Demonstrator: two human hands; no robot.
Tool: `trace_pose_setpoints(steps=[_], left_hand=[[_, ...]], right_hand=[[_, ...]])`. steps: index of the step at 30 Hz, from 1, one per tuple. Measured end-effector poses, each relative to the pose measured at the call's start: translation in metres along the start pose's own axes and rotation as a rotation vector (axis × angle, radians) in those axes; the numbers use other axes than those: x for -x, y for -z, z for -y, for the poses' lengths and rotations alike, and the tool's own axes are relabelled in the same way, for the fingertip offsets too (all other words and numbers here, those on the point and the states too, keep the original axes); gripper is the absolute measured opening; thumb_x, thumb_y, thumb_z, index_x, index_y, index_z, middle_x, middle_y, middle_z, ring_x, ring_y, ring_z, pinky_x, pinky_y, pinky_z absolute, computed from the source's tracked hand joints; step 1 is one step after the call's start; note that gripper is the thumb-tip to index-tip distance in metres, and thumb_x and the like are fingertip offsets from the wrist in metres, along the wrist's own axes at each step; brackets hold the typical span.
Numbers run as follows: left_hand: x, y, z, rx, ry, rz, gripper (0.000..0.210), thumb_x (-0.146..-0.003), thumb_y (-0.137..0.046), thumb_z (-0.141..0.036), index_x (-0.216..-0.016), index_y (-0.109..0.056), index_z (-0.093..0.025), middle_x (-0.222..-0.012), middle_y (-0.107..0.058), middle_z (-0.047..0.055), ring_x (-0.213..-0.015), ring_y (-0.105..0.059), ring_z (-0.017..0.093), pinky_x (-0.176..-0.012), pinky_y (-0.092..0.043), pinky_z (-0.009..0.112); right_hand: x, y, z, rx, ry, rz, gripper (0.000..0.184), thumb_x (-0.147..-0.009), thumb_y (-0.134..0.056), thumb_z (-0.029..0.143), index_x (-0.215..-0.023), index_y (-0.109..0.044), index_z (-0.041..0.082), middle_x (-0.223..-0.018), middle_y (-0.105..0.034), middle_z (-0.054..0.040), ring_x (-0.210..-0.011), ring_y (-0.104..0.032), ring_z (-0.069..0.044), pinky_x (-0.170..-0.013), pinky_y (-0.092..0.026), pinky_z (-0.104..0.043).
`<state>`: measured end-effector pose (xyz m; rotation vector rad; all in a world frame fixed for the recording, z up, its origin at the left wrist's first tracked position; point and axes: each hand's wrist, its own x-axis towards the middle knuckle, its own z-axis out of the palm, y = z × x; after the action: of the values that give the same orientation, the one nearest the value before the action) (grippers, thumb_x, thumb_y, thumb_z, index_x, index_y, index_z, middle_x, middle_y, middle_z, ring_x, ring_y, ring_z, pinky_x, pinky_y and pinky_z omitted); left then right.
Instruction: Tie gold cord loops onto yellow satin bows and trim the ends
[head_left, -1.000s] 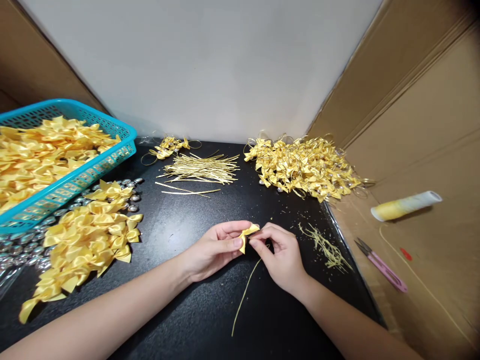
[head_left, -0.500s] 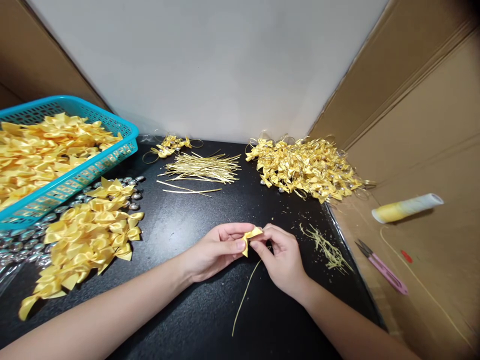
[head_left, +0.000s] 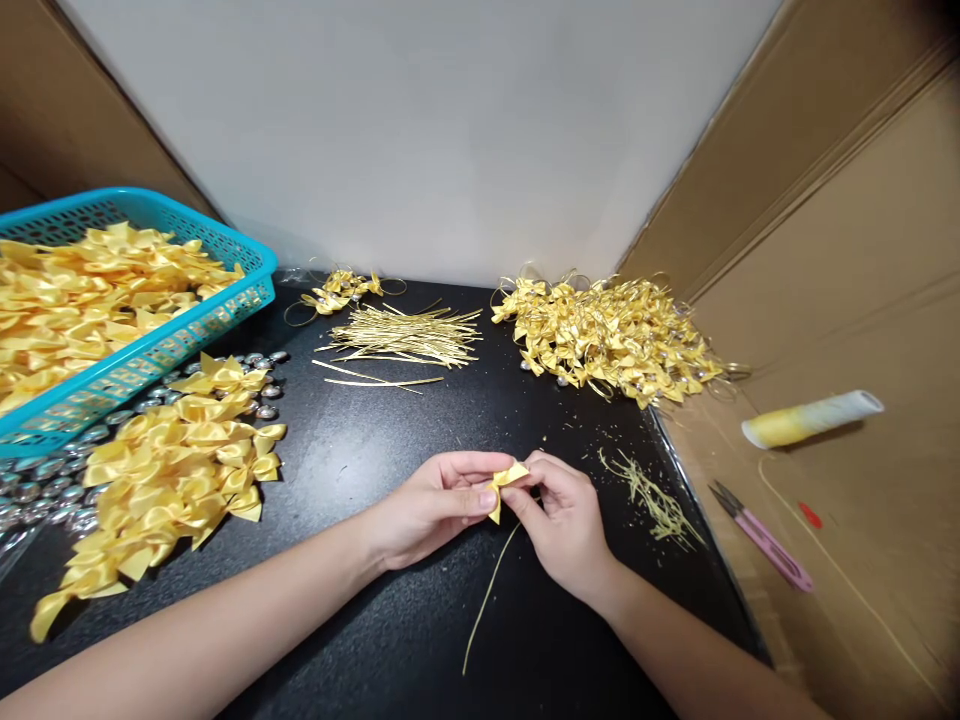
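Between my two hands is a yellow satin ribbon bow (head_left: 508, 481), held just above the black tabletop. My left hand (head_left: 442, 505) pinches its left side between thumb and fingers. At the bow's right end, my right hand (head_left: 566, 505) is closed, thumb against forefinger. A thin gold cord (head_left: 487, 605) trails from under the right fingers down toward the front of the table. Where the cord meets the bow is hidden by the fingers.
On the left, a blue basket (head_left: 268, 262) holds yellow bows; loose bows (head_left: 172, 450) and silvery beads (head_left: 64, 492) lie beside it. Cut gold cords (head_left: 409, 335) and finished bows (head_left: 607, 335) lie behind. Right: cord scraps (head_left: 656, 500), pink snips (head_left: 772, 548), a tube (head_left: 814, 418).
The bow and the left fingertips have shifted slightly right, toward the right hand. Both hands keep their grips, and the cord still hangs below.
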<state>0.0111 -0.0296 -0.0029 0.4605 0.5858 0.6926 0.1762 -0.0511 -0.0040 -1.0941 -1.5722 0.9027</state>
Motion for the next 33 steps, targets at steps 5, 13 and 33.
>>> trace_pose_setpoints(steps=[5, 13, 33], left_hand=[[-0.002, 0.002, 0.002, -0.057, -0.065, -0.019, 0.032, -0.061, -0.086, -0.018, -0.092, -0.077, -0.022, -0.095, -0.077, 0.003, -0.081, -0.066, 0.012, -0.08, -0.046, 0.024], [-0.002, 0.004, 0.002, -0.203, -0.206, -0.081, 0.034, -0.067, -0.083, -0.017, -0.099, -0.076, -0.025, -0.098, -0.076, 0.001, -0.077, -0.064, 0.008, -0.077, -0.048, 0.019], [-0.003, 0.0, 0.002, -0.48, -0.115, -0.064, 0.046, -0.069, -0.079, -0.025, -0.113, -0.07, -0.015, -0.089, -0.072, 0.005, -0.08, -0.063, 0.016, -0.081, -0.049, 0.032]], right_hand=[[-0.001, -0.003, -0.001, -0.03, -0.039, -0.013, 0.015, -0.082, -0.062, 0.017, -0.067, -0.061, 0.021, -0.065, -0.059, 0.0003, -0.062, -0.056, -0.014, -0.06, -0.045, -0.027], [-0.003, 0.012, 0.004, 0.279, 0.201, -0.195, 0.016, -0.078, -0.067, 0.017, -0.091, -0.067, 0.026, -0.096, -0.062, -0.0054, -0.094, -0.057, -0.023, -0.084, -0.046, -0.04], [-0.002, 0.011, 0.007, 0.359, 0.247, -0.115, 0.012, -0.088, -0.057, 0.015, -0.079, -0.061, 0.022, -0.084, -0.046, -0.001, -0.084, -0.048, -0.017, -0.077, -0.039, -0.033]])
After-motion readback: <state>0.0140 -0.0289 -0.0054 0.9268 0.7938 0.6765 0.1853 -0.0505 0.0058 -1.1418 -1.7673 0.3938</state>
